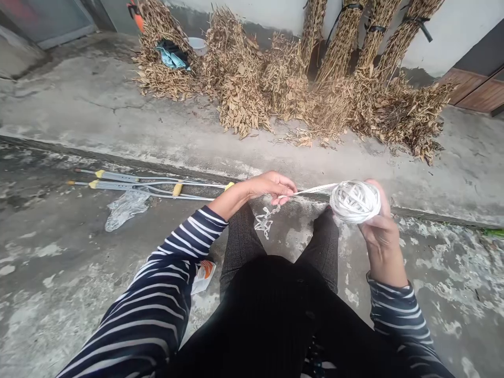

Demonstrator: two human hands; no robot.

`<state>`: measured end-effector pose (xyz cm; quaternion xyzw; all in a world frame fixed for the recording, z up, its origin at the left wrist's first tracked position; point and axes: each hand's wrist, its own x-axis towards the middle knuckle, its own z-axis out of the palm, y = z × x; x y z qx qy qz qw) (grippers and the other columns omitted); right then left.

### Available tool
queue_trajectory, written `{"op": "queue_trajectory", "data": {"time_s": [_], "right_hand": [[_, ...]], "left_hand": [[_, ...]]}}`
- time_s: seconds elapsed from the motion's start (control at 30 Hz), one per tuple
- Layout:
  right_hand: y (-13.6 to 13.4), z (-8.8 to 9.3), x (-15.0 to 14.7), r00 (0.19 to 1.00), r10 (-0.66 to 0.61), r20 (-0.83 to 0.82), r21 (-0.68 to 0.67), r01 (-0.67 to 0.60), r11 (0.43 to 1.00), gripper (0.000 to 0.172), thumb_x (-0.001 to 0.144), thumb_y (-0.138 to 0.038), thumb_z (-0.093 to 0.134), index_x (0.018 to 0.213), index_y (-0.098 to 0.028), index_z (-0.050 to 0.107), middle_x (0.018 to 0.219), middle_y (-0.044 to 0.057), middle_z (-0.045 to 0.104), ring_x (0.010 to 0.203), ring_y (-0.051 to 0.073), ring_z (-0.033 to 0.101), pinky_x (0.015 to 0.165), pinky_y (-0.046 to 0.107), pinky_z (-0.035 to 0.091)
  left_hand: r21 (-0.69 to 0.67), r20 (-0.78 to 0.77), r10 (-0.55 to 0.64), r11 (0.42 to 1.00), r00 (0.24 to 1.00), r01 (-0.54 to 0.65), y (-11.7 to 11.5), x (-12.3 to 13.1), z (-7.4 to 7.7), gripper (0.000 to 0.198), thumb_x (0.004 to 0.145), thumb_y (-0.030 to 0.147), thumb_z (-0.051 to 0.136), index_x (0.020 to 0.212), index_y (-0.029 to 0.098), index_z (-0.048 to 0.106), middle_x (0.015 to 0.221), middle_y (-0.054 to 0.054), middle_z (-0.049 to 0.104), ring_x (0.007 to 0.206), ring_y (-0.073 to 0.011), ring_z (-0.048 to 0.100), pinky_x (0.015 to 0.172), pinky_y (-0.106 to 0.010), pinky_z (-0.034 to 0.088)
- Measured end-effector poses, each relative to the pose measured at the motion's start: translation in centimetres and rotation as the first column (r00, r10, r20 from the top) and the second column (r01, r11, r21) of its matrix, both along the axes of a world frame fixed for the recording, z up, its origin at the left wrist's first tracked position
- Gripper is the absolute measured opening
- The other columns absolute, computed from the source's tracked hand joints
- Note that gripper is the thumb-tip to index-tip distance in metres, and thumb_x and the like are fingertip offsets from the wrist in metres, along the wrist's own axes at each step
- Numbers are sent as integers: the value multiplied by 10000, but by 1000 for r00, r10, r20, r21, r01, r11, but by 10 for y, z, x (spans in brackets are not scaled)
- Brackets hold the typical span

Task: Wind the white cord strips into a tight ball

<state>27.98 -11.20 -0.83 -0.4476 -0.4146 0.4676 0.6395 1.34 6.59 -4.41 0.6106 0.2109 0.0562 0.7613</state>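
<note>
Concrete ground (59,294), grey and with pale worn patches, runs up to a low step (98,118), and on the far side stands a whitish wall (271,16). Along this wall are heaps of dry brown stalks (244,79); at the far right, several bundles (344,44) lean upright, tied with dark bands. On the far left heap lies a blue and black cloth (173,55), and a pale bowl (197,43) is partly visible behind. Near the middle of the scene, the person's right hand (381,226) holds a ball of white strip (355,201) from its right side, with the grip curved around it, so that some fingers are hidden. From the ball, a length of strip (317,189) goes to the left, rather straight, to the left hand (271,188), whose grip is closed in a pinch upon it. Below this hand hangs a crinkled loose end (263,223), between the person's two legs. At the left, a pair of crutches (157,184) lies beside the step, with a clear plastic bag (126,210) just nearer. Close to the left sleeve (157,299), an orange and white packet (203,275) is partly covered.
</note>
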Motion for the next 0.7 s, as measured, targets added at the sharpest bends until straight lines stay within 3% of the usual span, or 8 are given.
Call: {"op": "queue_trajectory", "data": {"time_s": [0.07,0.23,0.3,0.37,0.43,0.5,0.6,0.7], "right_hand": [[1,-1,5,999,-33,-15,-7,33,999,672,556,-198,757,1207,-316,640,1237,31,668,1248,304,608,1105,455,507],[5,1,13,986,-108,-124,-5,108,994,678,522,-152,732,1181,-297,670,1205,29,700,1232,292,627,1168,489,471],[6,6,14,976,-126,-180,4,128,992,704,512,-154,729,1196,-306,660,1240,28,701,1276,303,611,1190,527,445],[6,11,11,964,-117,-240,2,121,993,762,497,-160,734,1235,-320,637,1274,32,699,1318,328,590,1193,576,429],[4,18,6,958,-87,-275,-2,90,996,815,476,-170,755,1265,-324,620,1273,43,704,1343,357,574,1187,603,427],[0,26,-3,962,-52,-269,5,55,998,808,474,-201,786,1257,-312,624,1255,54,713,1358,375,562,1184,595,436],[-5,42,-14,984,-1,-176,39,8,999,712,494,-275,826,1184,-291,650,1271,63,704,1374,393,545,1169,559,465],[-4,65,-7,999,8,31,53,-10,999,744,473,-390,876,1175,-316,639,1391,35,639,1437,401,475,1170,526,470]], "left_hand": [[26,-31,-64,998,997,65,-5,-2,-1,352,776,389,818,1003,128,751,627,-31,690,444,-92,555,455,-197,421],[100,-84,-197,974,977,205,-15,-13,2,275,821,400,782,796,127,757,655,-63,711,479,-105,595,489,-209,468],[43,12,-121,992,993,120,-13,-18,6,310,832,417,776,796,111,739,687,-88,722,513,-121,623,502,-219,485],[-68,155,62,996,986,-52,-5,-22,4,352,816,443,789,787,103,699,686,-90,714,530,-130,633,495,-221,482],[-182,249,240,963,938,-198,6,-22,-5,401,771,471,817,749,109,646,671,-78,698,548,-135,640,484,-212,469],[-221,250,295,945,922,-242,16,-16,-21,436,741,493,831,721,111,621,709,-89,710,618,-152,677,508,-210,480],[-120,111,169,981,979,-155,23,0,-47,452,747,508,832,678,103,641,809,-130,744,749,-170,714,614,-225,529],[-10,-35,31,999,999,-31,21,15,-61,489,708,553,847,648,98,678,773,-130,741,707,-160,693,647,-248,535]]}}
